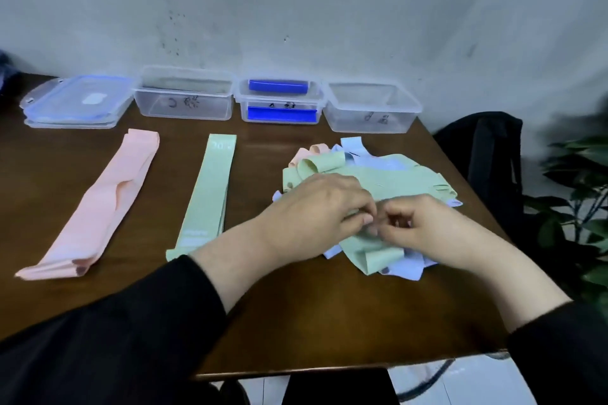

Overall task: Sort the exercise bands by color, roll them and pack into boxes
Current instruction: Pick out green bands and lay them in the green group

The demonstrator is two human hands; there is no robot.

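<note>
A mixed heap of green, blue and pink exercise bands (391,176) lies right of centre on the brown table (296,316). Both hands are on the heap's near side. My left hand (320,207) and my right hand (419,223) meet fingertip to fingertip, each pinching a green band in the heap. A flat stack of pink bands (98,207) lies at the left. A flat stack of green bands (210,194) lies beside it. Three clear boxes stand along the wall: the left box (184,99), the middle box (279,102) with blue clips, and the right box (371,108).
A stack of clear lids with blue seals (75,102) lies at the back left. A black bag (487,154) and a green plant (579,194) stand off the table's right edge. The wall runs directly behind the boxes.
</note>
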